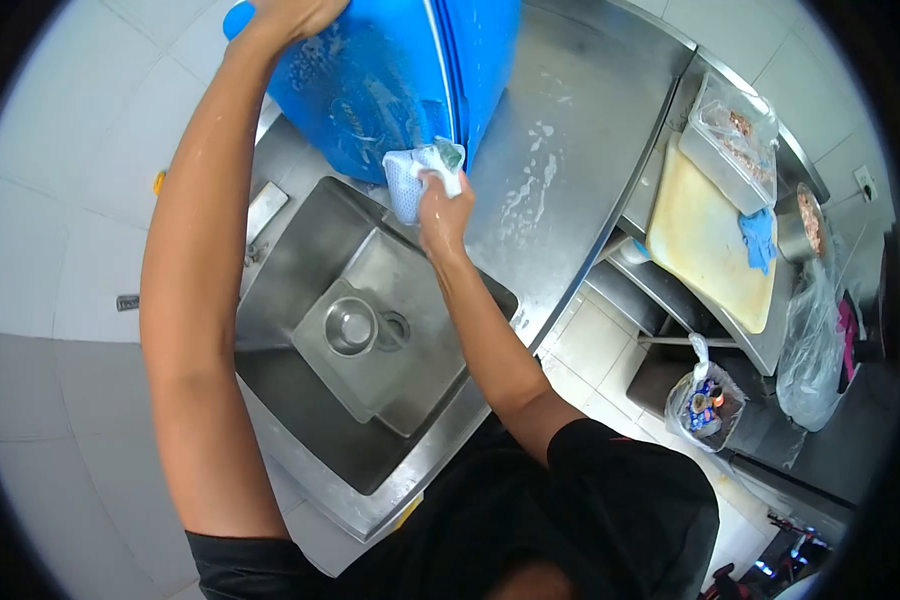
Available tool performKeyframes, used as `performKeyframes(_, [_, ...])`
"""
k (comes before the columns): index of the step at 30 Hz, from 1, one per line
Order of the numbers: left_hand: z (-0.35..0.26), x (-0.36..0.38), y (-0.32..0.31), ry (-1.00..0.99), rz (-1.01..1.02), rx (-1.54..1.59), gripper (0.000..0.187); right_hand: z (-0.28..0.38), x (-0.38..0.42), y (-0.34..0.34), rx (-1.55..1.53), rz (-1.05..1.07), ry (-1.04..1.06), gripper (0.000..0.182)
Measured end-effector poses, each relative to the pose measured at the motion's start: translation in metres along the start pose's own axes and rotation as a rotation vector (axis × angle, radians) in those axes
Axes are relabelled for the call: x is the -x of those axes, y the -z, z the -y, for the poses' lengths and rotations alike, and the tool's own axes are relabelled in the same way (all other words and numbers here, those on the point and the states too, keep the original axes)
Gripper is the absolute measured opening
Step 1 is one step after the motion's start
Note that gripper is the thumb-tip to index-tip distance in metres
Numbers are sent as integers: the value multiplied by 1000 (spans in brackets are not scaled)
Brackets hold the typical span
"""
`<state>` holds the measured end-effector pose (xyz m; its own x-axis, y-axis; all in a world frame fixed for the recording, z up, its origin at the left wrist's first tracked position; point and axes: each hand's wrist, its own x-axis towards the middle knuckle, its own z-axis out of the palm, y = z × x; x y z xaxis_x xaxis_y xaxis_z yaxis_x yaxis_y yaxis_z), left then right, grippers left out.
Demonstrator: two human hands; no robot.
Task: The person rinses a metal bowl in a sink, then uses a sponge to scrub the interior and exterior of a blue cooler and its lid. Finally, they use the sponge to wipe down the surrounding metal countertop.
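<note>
Nearest the camera, the person's two bare arms are reaching up the frame over a steel sink (pixel 300 260). The right hand (pixel 442 205) is pinching a white cloth (pixel 407 180) with a green sponge (pixel 448 152) against the lower edge of a blue tub (pixel 390 70); its fingers are closing round the cloth. Higher, at the top of the frame, the left hand (pixel 290 15) is gripping the tub's rim, fingers curled over it, and is tilting the tub above the sink.

The tub is lying in the upper middle of the frame, touching both hands, soapy and wet. Beyond it, suds are spreading on the wet desk (pixel 560 150).

In my judgement the main risk is slipping: the foam is making the rim slick, and the left hand alone is bearing the tub, so it could drop into the sink. The cloth could also slide off its edge.

At far right a cutting board (pixel 700 240) and a tray (pixel 735 150) are lying well apart.
</note>
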<state>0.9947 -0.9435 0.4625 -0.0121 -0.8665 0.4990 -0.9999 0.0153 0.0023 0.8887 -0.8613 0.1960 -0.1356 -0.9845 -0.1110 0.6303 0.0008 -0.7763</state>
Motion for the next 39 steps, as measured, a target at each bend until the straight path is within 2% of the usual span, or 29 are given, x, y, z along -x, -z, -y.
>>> performKeyframes(2, [1, -1, 1, 18, 53, 55, 51, -5, -4, -6, -68, -20, 30, 20])
performKeyframes(5, [2, -3, 1, -9, 45, 9, 51, 1, -11, -20, 101, 34, 296, 22])
performKeyframes(6, [5, -3, -2, -12, 46, 7, 51, 7, -10, -23, 98, 31, 296, 22])
performKeyframes(8, [5, 0, -1, -15, -49, 36, 51, 17, -9, -27, 225, 74, 357, 28])
performKeyframes(9, [3, 0, 3, -14, -52, 32, 51, 20, -7, -28, 178, 110, 418, 39])
performKeyframes(10, [1, 1, 6, 25, 3, 12, 51, 20, -7, -26, 177, 118, 418, 39])
performKeyframes(12, [-6, 4, 11, 73, 63, -10, 52, 11, -10, -11, 680, 104, 814, 51])
performKeyframes(13, [-8, 5, 13, 89, 78, -8, 52, -5, -16, 1, 754, 106, 871, 56])
performKeyframes(16, [-4, -1, 7, 84, 76, 12, 52, -31, -15, 36, 890, 177, 784, 56])
performKeyframes(18, [10, -7, -2, 30, 66, 28, 53, -26, -14, 22, 752, 225, 813, 56])
performKeyframes(19, [15, -12, -6, 0, 58, 35, 54, -14, -13, 11, 773, 162, 903, 56])
performKeyframes(21, [8, -18, 15, -104, 303, -160, 56, 13, -18, -17, 791, 98, 1077, 58])
performKeyframes(22, [9, -20, 18, -63, 302, -119, 57, 19, -16, -24, 782, 127, 1088, 58])
performKeyframes(24, [14, -27, 25, -6, 281, -77, 57, 28, -14, -34, 971, 73, 1174, 61])
performKeyframes(25, [16, -30, 32, -17, 389, -125, 57, 26, -17, -31, 989, 135, 1286, 61])
performKeyframes(26, [18, -31, 36, -25, 497, -168, 58, 27, -19, -30, 984, 161, 1304, 61])
performKeyframes(28, [22, -28, 27, -27, 449, -150, 57, 30, -18, -29, 1018, 310, 1380, 56])
performKeyframes(30, [18, -21, 32, -95, 412, -142, 55, 35, -26, -39, 1050, 417, 1424, 62])
performKeyframes(31, [11, -17, 41, -137, 411, -136, 54, 46, -30, -53, 1083, 438, 1508, 53])
performKeyframes(32, [2, -11, 52, -129, 399, -120, 54, 58, -34, -70, 1117, 461, 1591, 44])
performKeyframes(34, [-11, -1, 66, 12, 486, -38, 48, 74, -41, -121, 1075, 473, 1714, 41])
performKeyframes(36, [-5, -5, 60, -38, 491, -74, 44, 73, -45, -170, 1302, 722, 1491, 39])
performKeyframes(38, [0, -4, 51, -96, 496, -128, 41, 31, -57, -192, 908, 774, 1595, 35])
performKeyframes(39, [3, -1, 46, -8, 413, -57, 41, -3, -65, -193, 912, 771, 1589, 35])
